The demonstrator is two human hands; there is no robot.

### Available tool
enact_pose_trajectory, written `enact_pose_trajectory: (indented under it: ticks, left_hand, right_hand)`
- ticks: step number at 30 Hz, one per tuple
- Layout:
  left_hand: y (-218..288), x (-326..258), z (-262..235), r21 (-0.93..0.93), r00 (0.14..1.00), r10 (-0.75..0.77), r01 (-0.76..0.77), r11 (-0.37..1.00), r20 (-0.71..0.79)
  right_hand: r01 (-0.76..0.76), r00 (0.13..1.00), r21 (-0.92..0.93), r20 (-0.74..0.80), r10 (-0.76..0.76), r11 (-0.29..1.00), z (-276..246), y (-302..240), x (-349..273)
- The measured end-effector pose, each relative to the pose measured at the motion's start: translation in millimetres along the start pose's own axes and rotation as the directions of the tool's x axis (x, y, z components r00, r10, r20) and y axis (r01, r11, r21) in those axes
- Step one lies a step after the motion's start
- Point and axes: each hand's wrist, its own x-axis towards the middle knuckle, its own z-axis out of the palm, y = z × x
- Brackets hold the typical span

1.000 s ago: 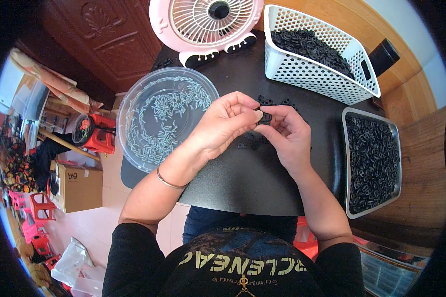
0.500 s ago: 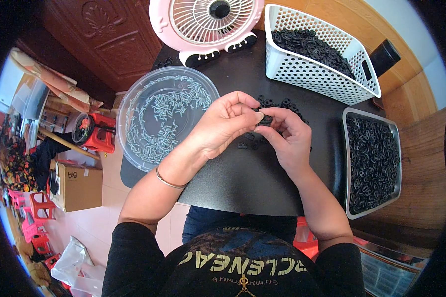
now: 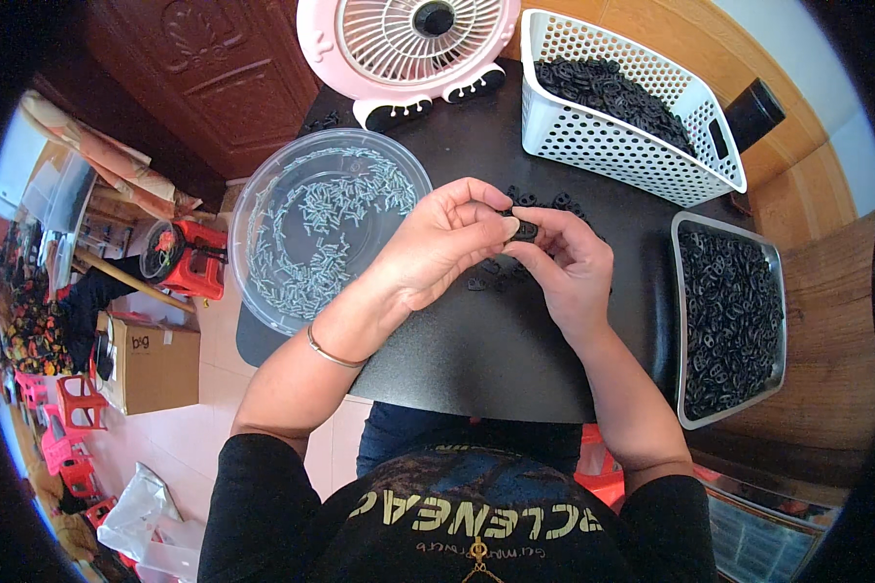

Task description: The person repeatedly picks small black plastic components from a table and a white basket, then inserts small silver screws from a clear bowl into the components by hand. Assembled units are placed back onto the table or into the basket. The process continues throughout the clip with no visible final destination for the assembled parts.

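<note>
Between my two hands is a small black plastic part (image 3: 525,231), held above the dark table (image 3: 437,364). My left hand (image 3: 452,233) pinches its left side with thumb and forefinger. On the other side, the thumb and fingertips of my right hand (image 3: 569,257) grip the same piece. Loose black parts (image 3: 559,202) lie on the table behind and beneath my hands, partly hidden by them. To the left stands a round clear tub (image 3: 248,291) holding many small silvery pins or screws (image 3: 335,209).
A white perforated basket (image 3: 593,160) of black pieces stands at the back right, near a black cylinder (image 3: 753,112). A metal tray (image 3: 683,413) of black oval parts lies at right. A pink fan (image 3: 311,39) stands at the back; a cardboard box (image 3: 156,369) is on the floor.
The black part is slightly more exposed between my fingertips, and my right hand has shifted a little. Both hands keep their pinch on it.
</note>
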Motion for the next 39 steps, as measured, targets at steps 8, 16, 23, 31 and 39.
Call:
enact_pose_trajectory:
  ticks: [8,16,23,31,39]
  left_hand:
    - [4.7,-12.3,-3.0,0.225,0.995,0.080,-0.063,0.972,-0.066]
    - [-2.0,-12.2,-2.6,0.489,0.880,0.475,-0.421,0.764,0.017]
    - [-17.2,-134.4,34.1,0.691,0.792,0.443,-0.595,0.410,0.420]
    - [-178.6,-234.7,-62.6,0.996,0.951,0.309,-0.054,0.068,0.031]
    - [-192.4,-209.7,-65.4,0.996,0.854,0.519,-0.072,0.057,0.032]
  right_hand:
    - [-0.025,0.997,-0.169,0.064,0.036,0.985,5.3,-13.0,2.2]
    - [-0.024,0.999,0.004,-0.045,0.024,1.000,1.6,-7.3,-3.2]
    - [0.042,0.999,-0.068,-0.004,-0.042,0.997,-8.1,-8.0,0.0]
    - [0.075,0.989,0.032,-0.131,-0.070,0.997,-10.4,-8.0,4.9]
    - [0.319,0.913,-0.105,-0.233,-0.335,0.942,-38.7,-54.7,18.2]
